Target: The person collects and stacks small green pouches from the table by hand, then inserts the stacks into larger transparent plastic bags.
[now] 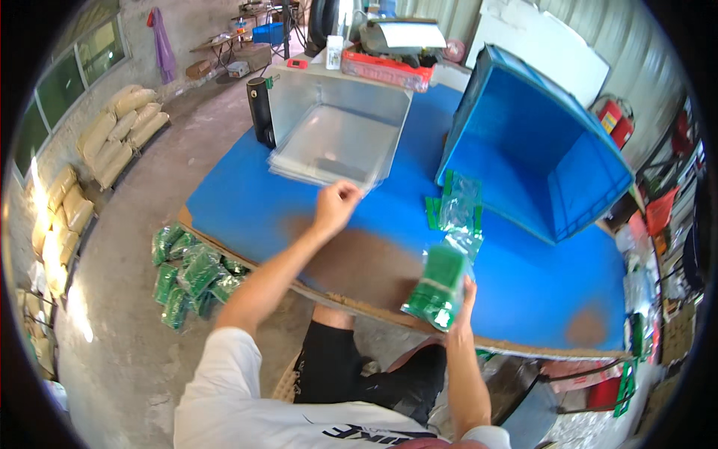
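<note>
My left hand [336,206] is closed in a pinch at the front edge of a stack of clear plastic bags [329,146]. The bags lie in an open-fronted sheet-metal tray [295,97] on the blue table, their near edges sticking out toward me. At the table's near edge, my right hand [465,305] grips a bundle of green pieces [438,288], slightly blurred, with shiny clear film at its lower end. Just beyond it, clear and green packets [460,206] lie on the tabletop in front of a blue crate.
A large blue crate [516,150] lies tipped on its side at the right. Beside the tray stands a black cylinder [260,112]; a red box [389,69] is behind it. Bagged green bundles [191,273] are heaped on the floor at left. Filled sacks [123,127] line the wall.
</note>
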The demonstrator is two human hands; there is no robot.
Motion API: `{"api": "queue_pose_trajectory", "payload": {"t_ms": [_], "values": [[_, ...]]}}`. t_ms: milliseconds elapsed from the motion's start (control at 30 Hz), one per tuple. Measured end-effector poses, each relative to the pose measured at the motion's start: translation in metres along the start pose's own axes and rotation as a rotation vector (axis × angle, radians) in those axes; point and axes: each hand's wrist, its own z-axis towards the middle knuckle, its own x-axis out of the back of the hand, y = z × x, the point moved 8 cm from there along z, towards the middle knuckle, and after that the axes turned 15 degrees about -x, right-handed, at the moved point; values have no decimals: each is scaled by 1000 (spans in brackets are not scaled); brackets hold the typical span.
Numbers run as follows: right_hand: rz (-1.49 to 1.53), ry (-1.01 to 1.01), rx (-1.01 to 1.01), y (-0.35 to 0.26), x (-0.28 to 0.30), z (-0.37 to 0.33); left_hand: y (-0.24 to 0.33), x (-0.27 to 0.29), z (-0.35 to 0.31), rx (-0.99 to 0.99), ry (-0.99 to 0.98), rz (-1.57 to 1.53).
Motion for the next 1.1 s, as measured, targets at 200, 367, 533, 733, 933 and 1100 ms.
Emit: {"api": "queue_pose_trajectory", "payload": {"t_ms": [200, 367, 533, 733, 933, 1100], "values": [[-60, 201, 25, 14, -1, -10, -153, 65, 70, 91, -243, 492], [-13, 181, 51, 11, 25, -4, -183, 54, 71, 192, -194, 329], [-91, 172, 93, 0, 2, -5, -166, 59, 77, 89, -280, 334], [-117, 204, 147, 5, 14, -9, -170, 59, 72, 58, -218, 327], [-111, 242, 38, 8, 36, -8, -181, 61, 84, 91, -297, 326], [14, 233, -29, 13, 47, 4, -157, 64, 84, 2, -354, 268]]}}
